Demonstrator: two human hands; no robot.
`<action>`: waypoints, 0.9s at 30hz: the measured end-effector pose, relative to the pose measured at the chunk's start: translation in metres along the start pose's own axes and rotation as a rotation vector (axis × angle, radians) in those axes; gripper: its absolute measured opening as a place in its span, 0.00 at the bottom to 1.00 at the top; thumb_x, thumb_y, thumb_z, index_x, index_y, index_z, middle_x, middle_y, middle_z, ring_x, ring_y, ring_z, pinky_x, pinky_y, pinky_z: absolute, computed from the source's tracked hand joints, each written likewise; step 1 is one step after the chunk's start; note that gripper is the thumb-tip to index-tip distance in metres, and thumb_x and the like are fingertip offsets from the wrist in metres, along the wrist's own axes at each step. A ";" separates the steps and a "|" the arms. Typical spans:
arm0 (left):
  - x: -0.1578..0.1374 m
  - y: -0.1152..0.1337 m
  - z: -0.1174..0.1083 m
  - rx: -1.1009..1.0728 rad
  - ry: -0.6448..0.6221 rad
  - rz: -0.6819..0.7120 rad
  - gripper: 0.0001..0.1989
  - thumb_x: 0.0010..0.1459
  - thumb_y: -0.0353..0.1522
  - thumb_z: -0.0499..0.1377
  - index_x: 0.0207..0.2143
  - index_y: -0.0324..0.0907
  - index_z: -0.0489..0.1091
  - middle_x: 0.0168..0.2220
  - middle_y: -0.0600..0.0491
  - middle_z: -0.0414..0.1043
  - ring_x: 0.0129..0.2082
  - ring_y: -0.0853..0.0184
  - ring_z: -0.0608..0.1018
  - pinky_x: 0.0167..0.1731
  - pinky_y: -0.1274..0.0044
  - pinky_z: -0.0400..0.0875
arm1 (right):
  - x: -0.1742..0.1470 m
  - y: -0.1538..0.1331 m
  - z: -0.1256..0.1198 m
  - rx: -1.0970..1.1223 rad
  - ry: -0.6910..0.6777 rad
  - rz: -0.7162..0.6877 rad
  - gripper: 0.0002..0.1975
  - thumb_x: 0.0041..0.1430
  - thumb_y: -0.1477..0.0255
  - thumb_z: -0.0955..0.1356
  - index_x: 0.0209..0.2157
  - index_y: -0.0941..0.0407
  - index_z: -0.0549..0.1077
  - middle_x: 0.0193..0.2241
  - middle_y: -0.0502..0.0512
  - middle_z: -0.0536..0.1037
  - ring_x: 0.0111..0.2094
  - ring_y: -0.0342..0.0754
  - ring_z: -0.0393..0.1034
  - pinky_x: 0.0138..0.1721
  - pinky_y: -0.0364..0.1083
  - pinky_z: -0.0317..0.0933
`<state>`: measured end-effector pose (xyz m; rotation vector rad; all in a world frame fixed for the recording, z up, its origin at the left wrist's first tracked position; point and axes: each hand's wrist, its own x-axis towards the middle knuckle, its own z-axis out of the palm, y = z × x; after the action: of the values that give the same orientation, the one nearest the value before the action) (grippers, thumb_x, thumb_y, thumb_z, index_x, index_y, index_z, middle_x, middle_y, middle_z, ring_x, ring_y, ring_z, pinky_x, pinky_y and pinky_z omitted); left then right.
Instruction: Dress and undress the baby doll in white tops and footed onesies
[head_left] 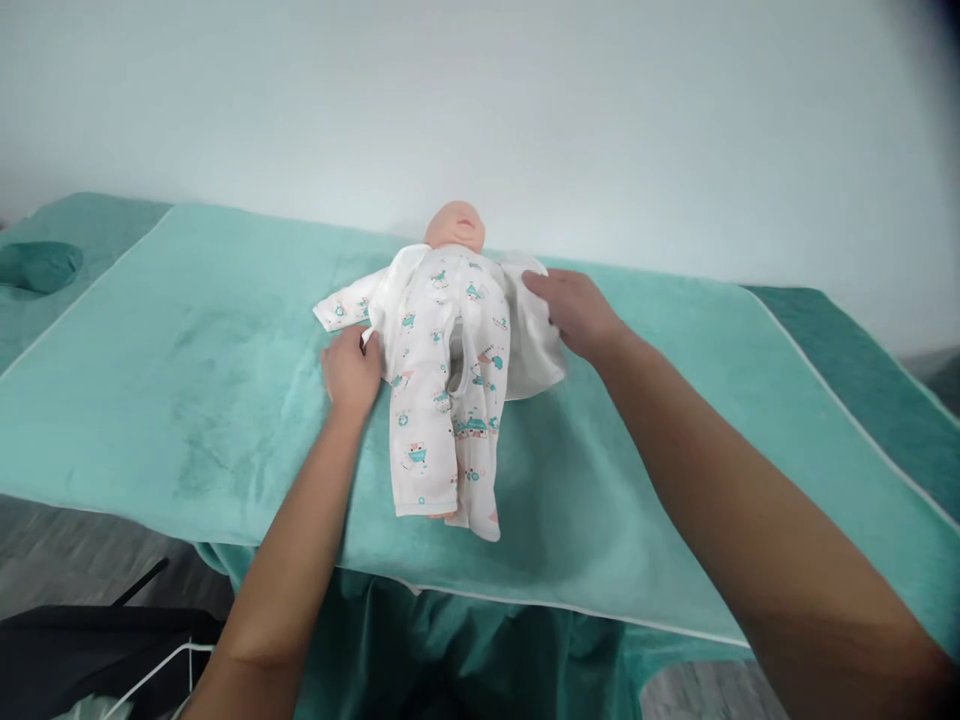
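A baby doll (456, 226) lies on its back on a teal-covered bed, its head toward the wall. It wears white printed baby trousers (424, 420) that reach up over its chest. Under and around the body spreads a white baby jacket (536, 345), its front open and its printed sleeve (346, 304) stretched out to the left. My left hand (352, 370) is closed on the jacket's left edge, beside the doll's waist. On the other side, my right hand (576, 308) pinches the jacket's right part near the shoulder. The doll's arms are hidden.
The teal cover (247, 400) runs along a white wall (480, 110) and hangs over the front edge. A round hole (41, 268) shows at the bed's far left. At the lower left are a black object (97, 650) and a white wire piece (161, 665).
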<state>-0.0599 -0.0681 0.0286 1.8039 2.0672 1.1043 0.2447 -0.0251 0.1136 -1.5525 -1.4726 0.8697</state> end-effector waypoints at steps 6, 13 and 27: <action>-0.006 -0.003 0.001 -0.447 0.006 -0.003 0.18 0.67 0.39 0.56 0.51 0.41 0.79 0.40 0.51 0.82 0.35 0.63 0.78 0.41 0.72 0.71 | -0.026 -0.076 0.026 0.014 -0.362 -0.131 0.13 0.60 0.64 0.72 0.25 0.54 0.71 0.22 0.50 0.73 0.23 0.43 0.62 0.27 0.46 0.56; 0.001 0.041 -0.005 -0.783 -0.016 0.121 0.14 0.68 0.38 0.58 0.49 0.43 0.79 0.46 0.50 0.82 0.46 0.61 0.80 0.49 0.71 0.73 | 0.019 -0.048 0.050 -0.355 0.224 -0.154 0.14 0.65 0.65 0.67 0.26 0.52 0.64 0.26 0.50 0.72 0.30 0.48 0.64 0.37 0.49 0.59; -0.007 0.068 -0.017 -0.625 -0.417 0.499 0.12 0.69 0.35 0.57 0.46 0.45 0.80 0.29 0.55 0.77 0.25 0.71 0.73 0.28 0.75 0.68 | 0.042 -0.021 0.069 -0.218 0.284 -0.081 0.14 0.61 0.72 0.67 0.22 0.52 0.63 0.22 0.46 0.67 0.29 0.46 0.60 0.37 0.48 0.55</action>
<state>-0.0151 -0.0825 0.0809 2.0056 0.9190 1.1700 0.1775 0.0231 0.1040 -1.6830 -1.4449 0.4308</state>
